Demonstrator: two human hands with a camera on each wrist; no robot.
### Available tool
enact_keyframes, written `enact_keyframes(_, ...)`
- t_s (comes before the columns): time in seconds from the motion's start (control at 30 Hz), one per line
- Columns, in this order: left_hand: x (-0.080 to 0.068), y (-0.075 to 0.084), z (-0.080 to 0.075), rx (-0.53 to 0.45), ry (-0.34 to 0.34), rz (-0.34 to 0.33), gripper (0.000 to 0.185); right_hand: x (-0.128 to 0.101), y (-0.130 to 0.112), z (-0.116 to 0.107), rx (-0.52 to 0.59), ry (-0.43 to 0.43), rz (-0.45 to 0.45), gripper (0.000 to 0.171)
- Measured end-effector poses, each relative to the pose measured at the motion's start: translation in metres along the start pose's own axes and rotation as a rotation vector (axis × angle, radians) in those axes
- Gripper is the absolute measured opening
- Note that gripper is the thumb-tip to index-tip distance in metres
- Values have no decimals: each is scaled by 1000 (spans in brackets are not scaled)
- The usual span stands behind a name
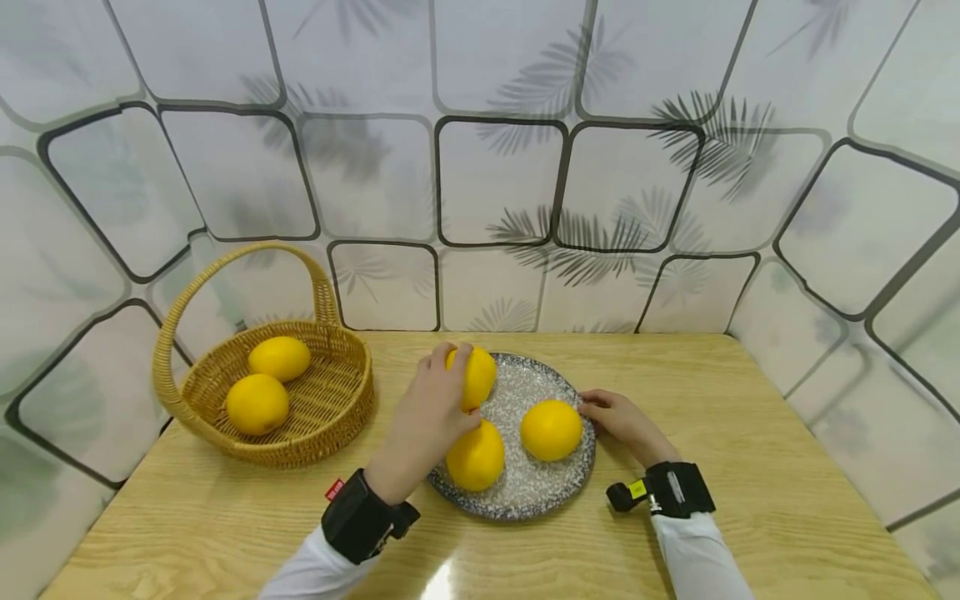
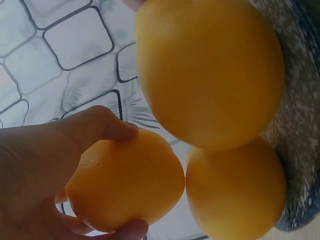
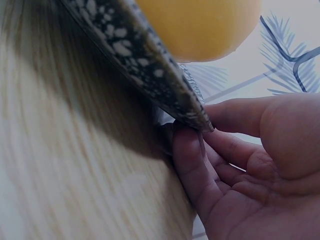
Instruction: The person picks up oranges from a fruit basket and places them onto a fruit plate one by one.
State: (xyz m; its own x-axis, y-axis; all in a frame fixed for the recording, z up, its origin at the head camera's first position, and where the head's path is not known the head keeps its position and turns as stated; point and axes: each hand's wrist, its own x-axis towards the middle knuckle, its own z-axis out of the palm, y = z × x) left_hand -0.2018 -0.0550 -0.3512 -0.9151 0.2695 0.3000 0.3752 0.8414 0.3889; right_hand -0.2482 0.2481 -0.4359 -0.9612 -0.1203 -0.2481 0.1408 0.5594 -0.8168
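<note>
My left hand (image 1: 426, 421) grips a yellow-orange orange (image 1: 480, 379) over the left back part of a speckled grey plate (image 1: 521, 385). In the left wrist view, the thumb and fingers curl round the held orange (image 2: 127, 182). Another orange (image 1: 476, 457) sits on the plate's front left, just below that hand, and a third orange (image 1: 551, 430) lies toward its right. At the right rim, my right hand (image 1: 628, 427) pinches the plate's edge. The right wrist view has its fingers above and below the dark speckled rim (image 3: 170, 90).
A wicker basket (image 1: 358, 392) with a tall arched handle stands on the left of the wooden table (image 1: 697, 383), two oranges (image 1: 257, 404) inside. Patterned wall panels (image 1: 495, 183) rise behind the table and on both sides.
</note>
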Motion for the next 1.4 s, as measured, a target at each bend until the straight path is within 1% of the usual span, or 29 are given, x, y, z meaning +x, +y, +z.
enact_keyframes(0.13, 1, 2, 4, -47, -28, 14, 84, 0, 0, 0, -13, 6, 0, 47)
enact_keyframes(0.33, 3, 7, 12, -26, -54, 48, 86, 2, 1, 1, -43, 15, 6, 47)
enact_keyframes(0.53, 6, 11, 14, -8, -68, 77, 83, 2, 0, 1, -25, 16, 10, 46)
enact_keyframes(0.7, 10, 13, 17, -22, -81, 90, 81, 1, 0, 1, -10, 10, 12, 46)
enact_keyframes(1.0, 20, 14, 31, 9, -101, 88, 83, 2, 0, 0, -32, 2, 19, 49)
enact_keyframes(1.13, 22, 13, 38, 14, -136, 75, 86, 2, 0, 0, -31, -2, 22, 49)
enact_keyframes(1.23, 22, 13, 43, 41, -157, 73, 85, 1, 1, 1, -33, -3, 28, 49)
enact_keyframes(1.4, 21, 13, 51, 143, -151, 111, 84, 1, 1, 1, -33, 4, 16, 49)
